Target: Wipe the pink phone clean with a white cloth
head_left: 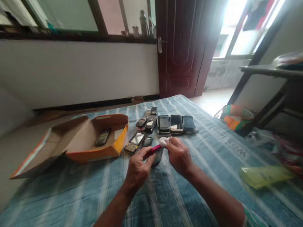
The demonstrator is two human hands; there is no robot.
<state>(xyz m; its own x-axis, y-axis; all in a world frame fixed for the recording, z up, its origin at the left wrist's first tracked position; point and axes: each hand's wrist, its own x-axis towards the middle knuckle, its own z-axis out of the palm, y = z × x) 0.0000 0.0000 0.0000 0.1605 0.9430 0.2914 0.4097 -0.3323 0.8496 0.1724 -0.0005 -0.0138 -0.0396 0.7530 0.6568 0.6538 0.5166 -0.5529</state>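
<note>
Pink phone [155, 148], slim bar, pinched in left hand [138, 167]; right hand [178, 156] grip closed on white wad [163, 141].

We record one marking, on the striped blanket [213, 176] at right: apparently "WHITE love", upside down to us. Lettering on the phones [176, 123] is unreadable.

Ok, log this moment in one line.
left hand: holds pink phone | right hand: holds white wad | box: open, one phone inside

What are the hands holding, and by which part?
Left hand grips the pink phone by its near end; right hand pinches a white cloth.
</note>
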